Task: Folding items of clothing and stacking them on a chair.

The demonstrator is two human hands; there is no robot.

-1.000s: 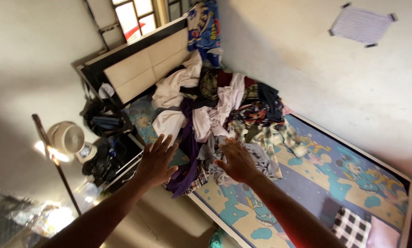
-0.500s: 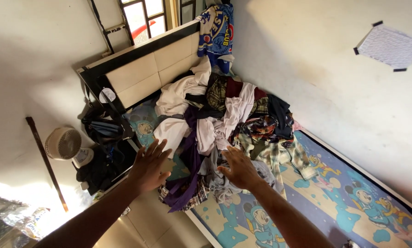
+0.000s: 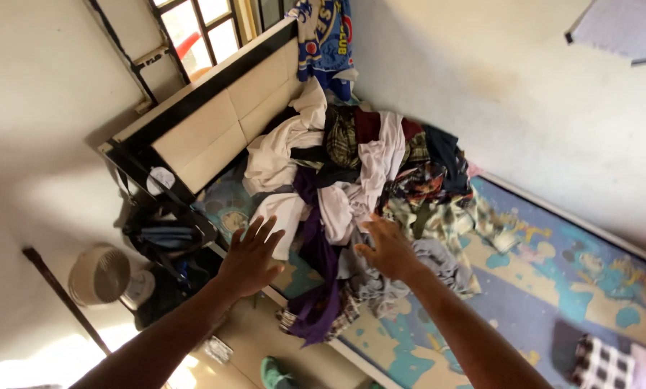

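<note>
Fingers (image 3: pixel 259 229) of your left hand (image 3: pixel 249 257) and right hand (image 3: pixel 389 249) are spread open, empty, reaching toward the clothes pile (image 3: pixel 352 180) just beyond them on the bed (image 3: pixel 553 288).

two hands are showing — one left hand (image 3: pixel 249 256) and one right hand (image 3: pixel 388 248), both reaching out with fingers spread. one bed (image 3: pixel 553 288) is lying below them, one cartoon-print sheet covering it, and one headboard (image 3: pixel 207 122) with two pale panels is standing at its end. one heap of clothes (image 3: pixel 352 180) is piling up on it — too tangled for counting garment by garment, though one purple piece (image 3: pixel 315 288) is hanging over the edge. one round fan (image 3: pixel 99 275) is sitting on the floor, one window (image 3: pixel 197 29) is letting in light, one blue cloth (image 3: pixel 326 36) is hanging beside it, and one sheet of paper (image 3: pixel 622 25) is sticking to the wall.
</note>
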